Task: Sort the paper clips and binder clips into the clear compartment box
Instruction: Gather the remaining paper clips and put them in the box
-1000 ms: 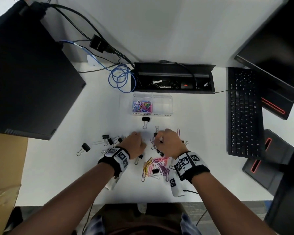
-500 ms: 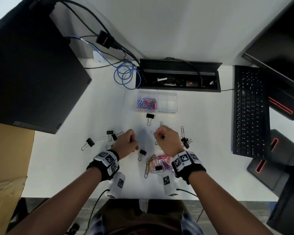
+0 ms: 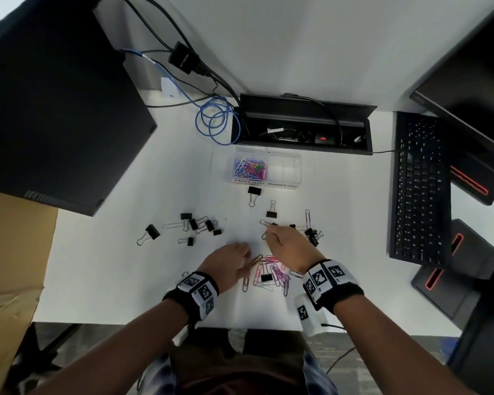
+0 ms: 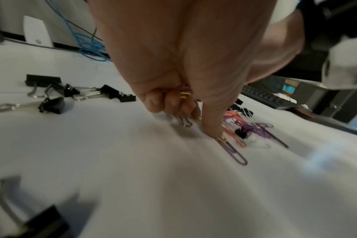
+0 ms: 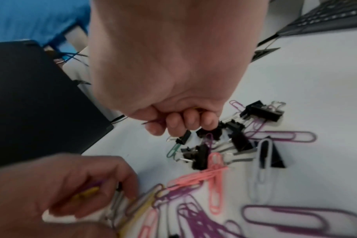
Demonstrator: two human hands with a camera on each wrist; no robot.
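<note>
The clear compartment box stands at mid-desk; its left compartment holds coloured paper clips and the right one looks empty. A pile of coloured paper clips lies between my hands. My left hand grips a few yellow and purple clips in curled fingers, and one fingertip presses a purple clip at the pile's left edge. My right hand hovers over small black binder clips, its curled fingers pinching a thin purple clip.
More black binder clips lie left, right and just before the box. A black computer case fills the left, a keyboard the right, an open cable tray and blue cable behind.
My left hand has moved right and nearer to me, onto the left edge of the clip pile. The right hand has stayed over the binder clips.
</note>
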